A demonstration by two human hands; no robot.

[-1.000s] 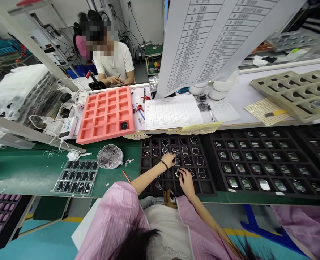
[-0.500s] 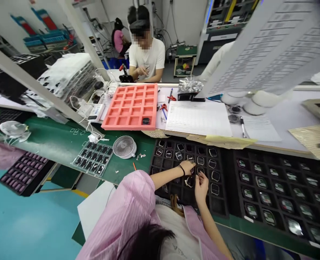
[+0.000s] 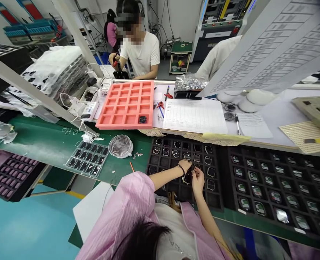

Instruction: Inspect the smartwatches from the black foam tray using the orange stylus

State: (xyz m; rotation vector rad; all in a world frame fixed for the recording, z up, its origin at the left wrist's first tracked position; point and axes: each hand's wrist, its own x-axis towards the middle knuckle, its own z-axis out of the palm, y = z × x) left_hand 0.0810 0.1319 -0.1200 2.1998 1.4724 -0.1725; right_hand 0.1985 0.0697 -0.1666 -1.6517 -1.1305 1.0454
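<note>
A black foam tray [image 3: 215, 199] with square compartments lies in front of me, many of them holding dark square watch-like parts with metal rims. Over its middle, my left hand [image 3: 186, 167], with a black band at the wrist, has its fingers bent and pressed together at a part. Just to the right, my right hand [image 3: 198, 180] is closed in a pinch at the same spot. Whatever the fingertips hold is too small and covered to name. One rimmed part [image 3: 186, 178] shows between and below the hands.
A second black tray [image 3: 234, 200] of square parts lies right. Left are a small white fan [image 3: 120, 146], a clear tray of black pieces [image 3: 88, 159] and an orange stick [image 3: 132, 166]. Behind stand a pink foam tray [image 3: 125, 126] and papers [image 3: 195, 117]. A person sits across.
The view has shifted slightly, moving the scene left. Both my hands stay close together over the tray. The person across has raised a hand to a red-and-black tool.
</note>
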